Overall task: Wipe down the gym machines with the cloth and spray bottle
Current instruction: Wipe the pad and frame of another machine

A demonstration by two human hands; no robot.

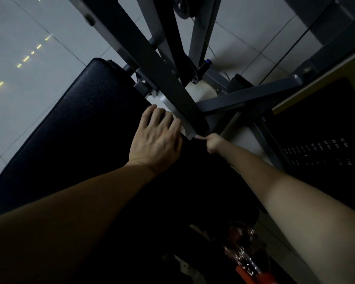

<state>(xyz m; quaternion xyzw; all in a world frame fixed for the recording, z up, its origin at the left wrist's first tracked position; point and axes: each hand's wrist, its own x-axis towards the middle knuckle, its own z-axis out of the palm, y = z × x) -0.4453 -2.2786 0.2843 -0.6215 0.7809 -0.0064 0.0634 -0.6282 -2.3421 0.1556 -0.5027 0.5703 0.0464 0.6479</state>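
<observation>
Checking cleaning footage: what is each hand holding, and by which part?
Left hand rests on the black pad, holding nothing. Right hand curls its fingers by the grey bar; too dark to tell if they pinch anything.

Grey bars [152, 64] crossing ahead — open floor [29, 48] left, weight stack [326, 148] right

Black padded bench [70, 124], textured vinyl, runs diagonally under me. My left hand [155, 140] lies flat on its far edge, fingers spread and reaching past edge toward grey frame [152, 64]. Pale tiled floor [29, 48] below, glossy, light streaks reflected; frame stands on it. Clear bottle [246, 255] with orange part low in view; on floor or not, cannot tell.
</observation>
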